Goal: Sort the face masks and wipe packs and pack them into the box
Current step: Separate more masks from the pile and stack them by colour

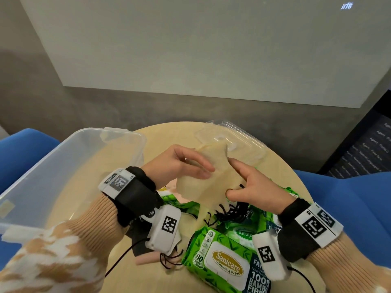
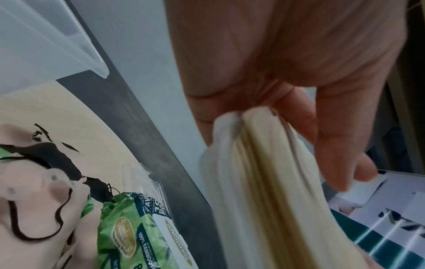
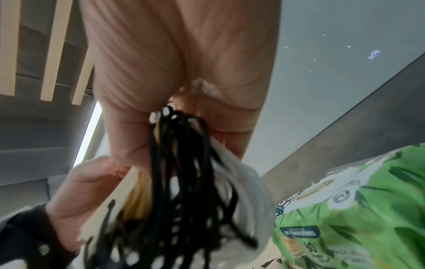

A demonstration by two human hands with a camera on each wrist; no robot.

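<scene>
At the far left, a clear plastic box (image 1: 53,176) is sitting open on the round, pale wooden surface (image 1: 169,132), its near end reaching out past the surface's edge over a blue chair (image 1: 23,151). Just right of it, the left hand (image 1: 179,163) is holding up a stack of cream face masks (image 1: 203,185) above the middle of the surface; its fingers are lying across the front of the stack, and the left wrist view is showing the thumb (image 2: 340,145) and fingers pinching the stack's edge (image 2: 260,182). Below that hand, pink face masks (image 2: 30,191) with black ear loops are lying flat on the surface, touching a green wipe pack (image 2: 138,227).

Behind the held stack, the box's clear lid (image 1: 232,138) is resting flat on the far part of the surface. The right hand (image 1: 254,187) is gripping the other end of the cream stack, thumb pressing on the front, and a bundle of black ear loops (image 1: 232,210) is hanging down from under it; the right wrist view is showing these loops (image 3: 184,172) bunched against the palm.

Beneath and to the right of both hands, several green wipe packs are lying in a loose heap on the near part of the surface, overlapping one another. The nearest green pack (image 1: 224,261) is lying label up, its white flap reading Sanicare. Another blue chair (image 1: 349,199) is standing at the far right.
</scene>
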